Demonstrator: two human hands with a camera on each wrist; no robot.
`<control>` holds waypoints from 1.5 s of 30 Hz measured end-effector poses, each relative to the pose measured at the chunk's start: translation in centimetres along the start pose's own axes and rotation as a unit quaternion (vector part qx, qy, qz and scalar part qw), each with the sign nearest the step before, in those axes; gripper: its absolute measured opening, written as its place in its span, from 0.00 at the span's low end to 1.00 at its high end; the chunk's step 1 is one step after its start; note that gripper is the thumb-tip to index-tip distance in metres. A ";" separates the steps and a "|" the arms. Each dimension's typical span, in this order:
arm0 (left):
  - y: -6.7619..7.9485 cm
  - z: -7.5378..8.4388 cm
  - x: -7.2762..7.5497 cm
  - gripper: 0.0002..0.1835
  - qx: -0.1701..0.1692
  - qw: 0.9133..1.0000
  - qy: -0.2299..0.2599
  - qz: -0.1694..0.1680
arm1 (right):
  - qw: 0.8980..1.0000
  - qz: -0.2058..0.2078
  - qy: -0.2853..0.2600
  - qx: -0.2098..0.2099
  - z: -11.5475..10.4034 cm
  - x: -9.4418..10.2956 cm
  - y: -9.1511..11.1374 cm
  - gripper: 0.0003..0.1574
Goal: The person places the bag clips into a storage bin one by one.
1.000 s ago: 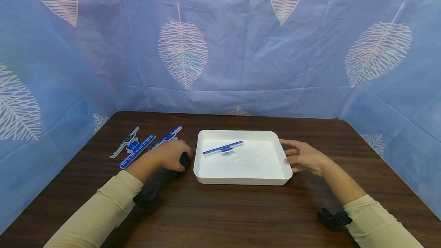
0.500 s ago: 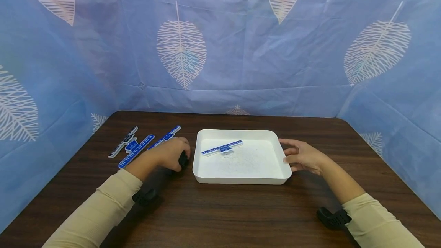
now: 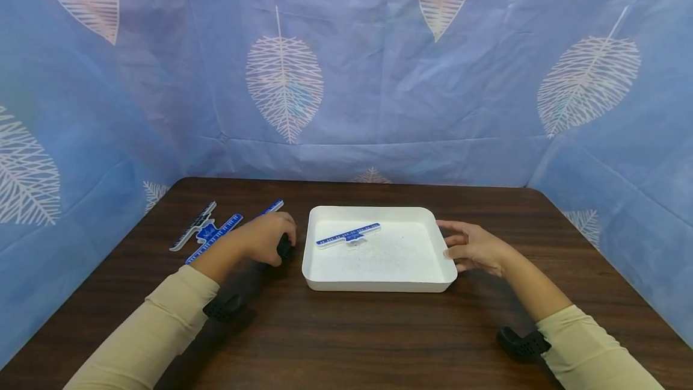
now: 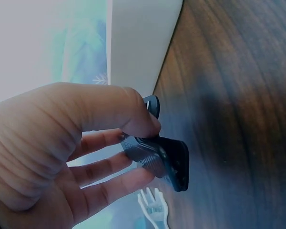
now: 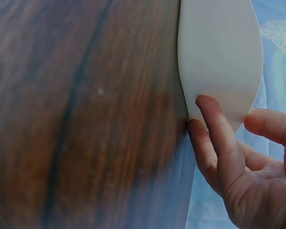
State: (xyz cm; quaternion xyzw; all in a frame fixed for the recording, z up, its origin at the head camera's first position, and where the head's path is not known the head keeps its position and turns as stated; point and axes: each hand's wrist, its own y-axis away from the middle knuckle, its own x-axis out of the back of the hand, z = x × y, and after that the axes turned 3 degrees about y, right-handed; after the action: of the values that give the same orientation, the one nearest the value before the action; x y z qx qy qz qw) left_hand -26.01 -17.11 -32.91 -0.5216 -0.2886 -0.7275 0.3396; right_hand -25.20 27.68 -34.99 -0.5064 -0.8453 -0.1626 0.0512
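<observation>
A white tray (image 3: pixel 379 286) sits on a dark wooden bench (image 3: pixel 346 342).
The left hand (image 3: pixel 267 236) pinches a small black clip-like object (image 4: pixel 177 164) between thumb and fingers, just left of the tray; the right hand (image 3: pixel 479 248), fingers loosely spread, touches the tray's right end. One blue-and-white clip (image 3: pixel 354 237) lies inside the tray; three more clips (image 3: pixel 214 239) lie farther left, one partly hidden by the left hand.

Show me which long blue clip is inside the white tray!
It's the blue-and-white clip on the floor of the white tray. The other three long clips lie outside, on the table, left of it.
</observation>
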 end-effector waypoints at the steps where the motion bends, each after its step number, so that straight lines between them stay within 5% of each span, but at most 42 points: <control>1: 0.1 0.1 0.0 0.17 0.004 1.000 0.001 0.000 | 1.000 0.002 -0.001 -0.002 0.0 0.0 0.0 0.53; 24: 0.5 0.8 2.0 0.15 -0.045 0.997 -0.009 0.056 | 1.000 0.000 -0.008 0.006 -0.1 -0.3 0.0 0.53; 45: -0.9 2.3 2.7 0.15 -0.069 0.995 -0.035 0.056 | 1.000 -0.001 -0.017 0.006 0.1 -0.1 0.1 0.54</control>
State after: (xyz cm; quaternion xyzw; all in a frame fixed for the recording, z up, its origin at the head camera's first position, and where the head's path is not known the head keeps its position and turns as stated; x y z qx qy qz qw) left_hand -26.07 -15.30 -29.77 -0.5841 -0.2197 -0.7070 0.3328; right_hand -25.08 27.64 -35.11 -0.5081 -0.8474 -0.1490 0.0397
